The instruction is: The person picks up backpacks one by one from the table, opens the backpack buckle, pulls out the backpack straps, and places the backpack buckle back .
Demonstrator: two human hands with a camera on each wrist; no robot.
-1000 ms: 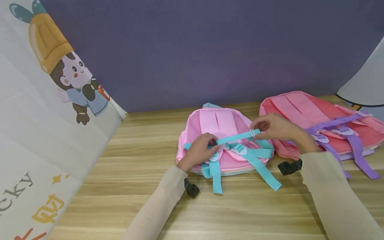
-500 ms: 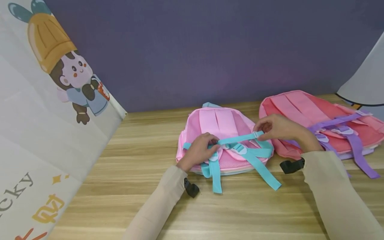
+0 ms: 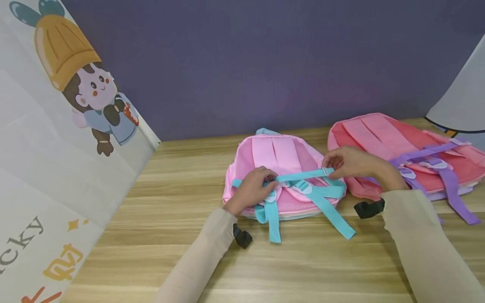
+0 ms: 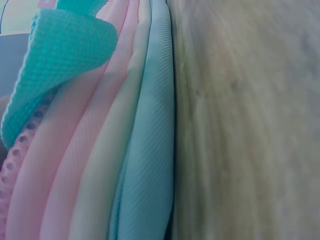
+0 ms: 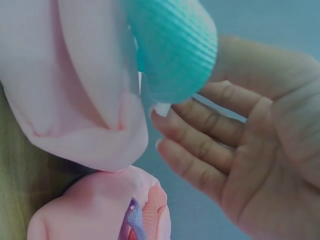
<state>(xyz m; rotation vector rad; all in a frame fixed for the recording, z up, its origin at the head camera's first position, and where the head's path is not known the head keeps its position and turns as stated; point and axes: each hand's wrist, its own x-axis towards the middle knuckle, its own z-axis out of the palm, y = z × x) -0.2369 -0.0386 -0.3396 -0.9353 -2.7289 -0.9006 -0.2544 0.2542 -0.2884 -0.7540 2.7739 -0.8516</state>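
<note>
A light pink backpack (image 3: 286,153) lies with its strap side up on the wooden table. My left hand (image 3: 255,187) rests over its middle and pinches one end of a turquoise strap (image 3: 301,174). At the strap's right end, beside a small white slider (image 3: 326,171), my right hand (image 3: 350,162) pinches the webbing, with the strap stretched between both hands. In the right wrist view a looped turquoise band (image 5: 180,55) meets the thumb and forefinger, the other fingers partly extended. The left wrist view shows the backpack's striped side (image 4: 100,150) but hides the left fingers.
A coral-pink backpack (image 3: 382,134) with purple straps (image 3: 451,189) lies close on the right, under the right forearm. Two loose turquoise strap ends (image 3: 333,219) trail onto the table (image 3: 170,202) in front. A dark wall panel (image 3: 265,63) stands behind; a printed white sheet (image 3: 45,168) borders the left.
My right hand has moved slightly right, away from the left hand, drawing the strap and its white slider along. The left hand has stayed almost still.
</note>
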